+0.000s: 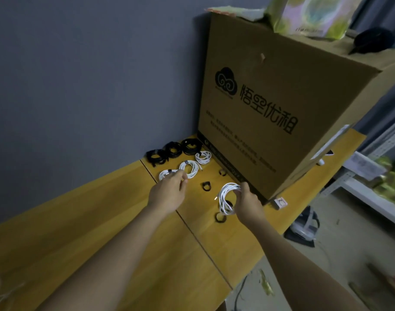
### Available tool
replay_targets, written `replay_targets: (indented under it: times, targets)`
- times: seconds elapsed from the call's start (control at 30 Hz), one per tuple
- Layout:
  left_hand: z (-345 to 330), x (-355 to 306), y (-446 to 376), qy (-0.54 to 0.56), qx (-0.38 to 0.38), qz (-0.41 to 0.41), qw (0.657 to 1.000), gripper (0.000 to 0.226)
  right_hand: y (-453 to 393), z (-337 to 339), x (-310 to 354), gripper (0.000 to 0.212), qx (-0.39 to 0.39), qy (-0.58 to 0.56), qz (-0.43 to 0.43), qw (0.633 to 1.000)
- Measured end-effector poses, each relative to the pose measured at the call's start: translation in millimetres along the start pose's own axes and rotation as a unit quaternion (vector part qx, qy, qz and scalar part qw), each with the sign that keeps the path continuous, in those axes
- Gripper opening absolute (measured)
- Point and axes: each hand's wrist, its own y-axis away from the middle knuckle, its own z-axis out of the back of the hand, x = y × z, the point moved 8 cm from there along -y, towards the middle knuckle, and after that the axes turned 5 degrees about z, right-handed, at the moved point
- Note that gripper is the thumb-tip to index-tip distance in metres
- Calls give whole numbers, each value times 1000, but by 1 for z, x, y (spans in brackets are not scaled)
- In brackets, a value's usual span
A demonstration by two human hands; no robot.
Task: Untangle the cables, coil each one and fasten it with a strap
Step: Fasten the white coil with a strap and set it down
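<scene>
right hand clamped round a white cable coil, left hand loosely curled, empty, above the table

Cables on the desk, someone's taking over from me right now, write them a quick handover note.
Right hand: grips a white coil with no strap on it that shows, held just above the table.
Left hand: fingers loosely curled over the nearest strapped white coil; whether they pinch anything cannot be told.
Done: three black coils by the wall and three white coils in a row, at least two of these with a dark strap visible.
Loose straps lie on the table by the cardboard box.
Left: strap the held coil, set it with the others.
</scene>
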Motion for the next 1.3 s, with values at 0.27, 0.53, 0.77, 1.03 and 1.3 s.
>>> replay_targets:
  times: [0.27, 0.53, 0.77, 1.03, 1.3]
  targets:
    - [-99, -38, -95, -4, 56, 46, 997, 18, -107, -8, -52, 18, 56, 37, 46, 997]
    - [-169, -34, -149, -35, 114, 82, 990, 19, -150, -38, -77, 41, 126, 84, 53, 987]
    - [-228, -33, -181, -8, 209, 46, 977, 45, -162, -61, -92, 38, 110, 104, 39, 988]
    - [-268, -32, -209, -34, 249, -19, 968, 57, -179, -82, -102, 44, 106, 121, 33, 986]
    - [-250, -34, -217, 20, 164, -34, 986, 31, -180, -81, -96, 34, 93, 106, 53, 989]
